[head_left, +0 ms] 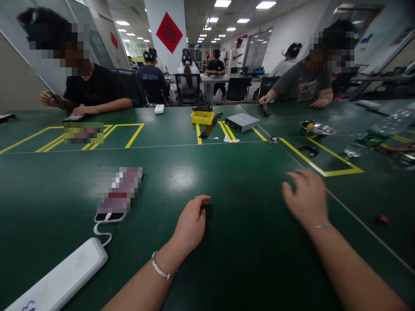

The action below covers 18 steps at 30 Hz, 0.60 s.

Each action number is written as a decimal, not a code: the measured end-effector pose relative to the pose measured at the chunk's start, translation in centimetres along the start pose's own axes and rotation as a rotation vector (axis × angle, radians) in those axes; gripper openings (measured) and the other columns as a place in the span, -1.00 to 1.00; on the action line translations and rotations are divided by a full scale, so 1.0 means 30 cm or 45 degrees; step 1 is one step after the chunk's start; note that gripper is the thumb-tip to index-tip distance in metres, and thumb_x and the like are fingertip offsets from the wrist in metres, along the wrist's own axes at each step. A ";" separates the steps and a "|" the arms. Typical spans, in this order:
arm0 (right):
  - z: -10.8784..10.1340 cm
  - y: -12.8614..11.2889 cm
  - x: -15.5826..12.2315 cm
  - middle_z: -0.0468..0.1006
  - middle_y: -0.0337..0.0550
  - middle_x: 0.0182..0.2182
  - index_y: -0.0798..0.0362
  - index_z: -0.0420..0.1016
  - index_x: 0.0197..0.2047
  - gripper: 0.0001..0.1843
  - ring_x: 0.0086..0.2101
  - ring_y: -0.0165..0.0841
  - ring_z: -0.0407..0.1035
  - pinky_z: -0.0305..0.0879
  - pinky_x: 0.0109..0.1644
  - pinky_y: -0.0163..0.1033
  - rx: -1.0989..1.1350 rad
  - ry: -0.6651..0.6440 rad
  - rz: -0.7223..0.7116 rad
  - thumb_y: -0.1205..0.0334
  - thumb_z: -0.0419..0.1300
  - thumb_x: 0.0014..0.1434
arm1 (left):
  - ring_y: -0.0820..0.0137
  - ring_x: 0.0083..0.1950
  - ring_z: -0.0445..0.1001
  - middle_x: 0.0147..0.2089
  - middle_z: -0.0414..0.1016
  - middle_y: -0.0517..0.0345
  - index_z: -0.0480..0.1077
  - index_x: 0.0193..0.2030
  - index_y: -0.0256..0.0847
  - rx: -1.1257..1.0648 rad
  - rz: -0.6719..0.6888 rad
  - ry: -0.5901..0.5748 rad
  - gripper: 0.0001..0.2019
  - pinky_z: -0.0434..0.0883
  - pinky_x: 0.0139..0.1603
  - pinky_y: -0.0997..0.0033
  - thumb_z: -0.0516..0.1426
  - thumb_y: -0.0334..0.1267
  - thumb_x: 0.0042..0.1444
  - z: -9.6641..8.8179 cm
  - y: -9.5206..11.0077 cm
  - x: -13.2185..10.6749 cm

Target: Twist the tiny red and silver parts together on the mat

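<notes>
My left hand is at the middle of the green table, with its thumb side up and its index finger stretched out to the right. It holds nothing that I can see, and its lower fingers are partly hidden. Farther right, my right hand is over the table with thumb and fingers apart, holding nothing. To the left lies a phone, its screen blurred out. A white cable links it to a long white device, like a power bank, at the near left.
Across the table stand a yellow tray with black cables, a grey box and a metal bowl. A plastic bottle lies at the right, above a small red object. Two people sit opposite, their hands on or above the table.
</notes>
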State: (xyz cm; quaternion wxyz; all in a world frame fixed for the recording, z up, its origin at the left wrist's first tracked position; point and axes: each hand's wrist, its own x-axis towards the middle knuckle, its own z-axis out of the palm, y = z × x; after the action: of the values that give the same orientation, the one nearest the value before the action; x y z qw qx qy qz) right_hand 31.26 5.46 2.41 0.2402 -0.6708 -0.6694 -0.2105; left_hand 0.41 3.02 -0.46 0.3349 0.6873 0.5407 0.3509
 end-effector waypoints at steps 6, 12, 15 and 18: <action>0.023 -0.521 -0.088 0.19 -0.14 0.10 0.00 0.28 0.04 -0.60 0.13 -0.24 -0.07 -0.13 0.18 -0.01 0.463 -0.544 -0.588 0.15 -0.09 0.15 | 0.34 0.14 0.20 0.11 0.22 0.05 0.17 0.04 -0.16 -0.002 0.068 0.114 -0.57 0.15 0.15 0.17 -0.06 -0.50 0.00 0.021 -0.025 0.008; 0.031 -0.565 -0.089 0.25 -0.13 0.06 0.02 0.24 0.07 -0.58 0.08 -0.29 0.05 -0.08 0.17 -0.06 0.644 -0.705 -0.709 0.17 -0.08 0.13 | 0.34 0.14 0.19 0.10 0.24 0.03 0.20 0.01 -0.18 -0.019 0.035 0.123 -0.64 0.10 0.18 0.15 -0.04 -0.43 0.04 0.017 -0.014 0.013; 0.031 -0.447 0.013 0.38 -0.12 -0.07 0.02 0.32 -0.02 -0.63 -0.06 -0.30 0.21 0.09 0.06 -0.11 0.565 -0.668 -0.601 0.15 -0.08 0.14 | 0.33 0.15 0.19 0.10 0.25 0.04 0.21 0.01 -0.17 0.010 0.029 0.093 -0.66 0.10 0.19 0.15 -0.02 -0.39 0.04 0.008 -0.004 0.011; 0.015 -0.188 0.106 0.43 0.08 -0.26 0.15 0.42 -0.17 -0.61 -0.21 -0.20 0.29 0.19 -0.15 -0.07 0.102 -0.571 -0.022 0.13 -0.12 0.12 | 0.31 0.14 0.20 0.11 0.25 0.04 0.21 0.01 -0.16 0.043 0.020 0.068 -0.65 0.13 0.17 0.15 0.01 -0.36 0.04 0.001 0.005 0.010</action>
State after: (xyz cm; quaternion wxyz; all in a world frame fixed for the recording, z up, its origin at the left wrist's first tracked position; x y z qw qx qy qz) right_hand 25.66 8.20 4.18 0.1102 -0.6851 -0.7194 -0.0315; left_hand 0.57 3.28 -0.31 0.3058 0.6876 0.5498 0.3625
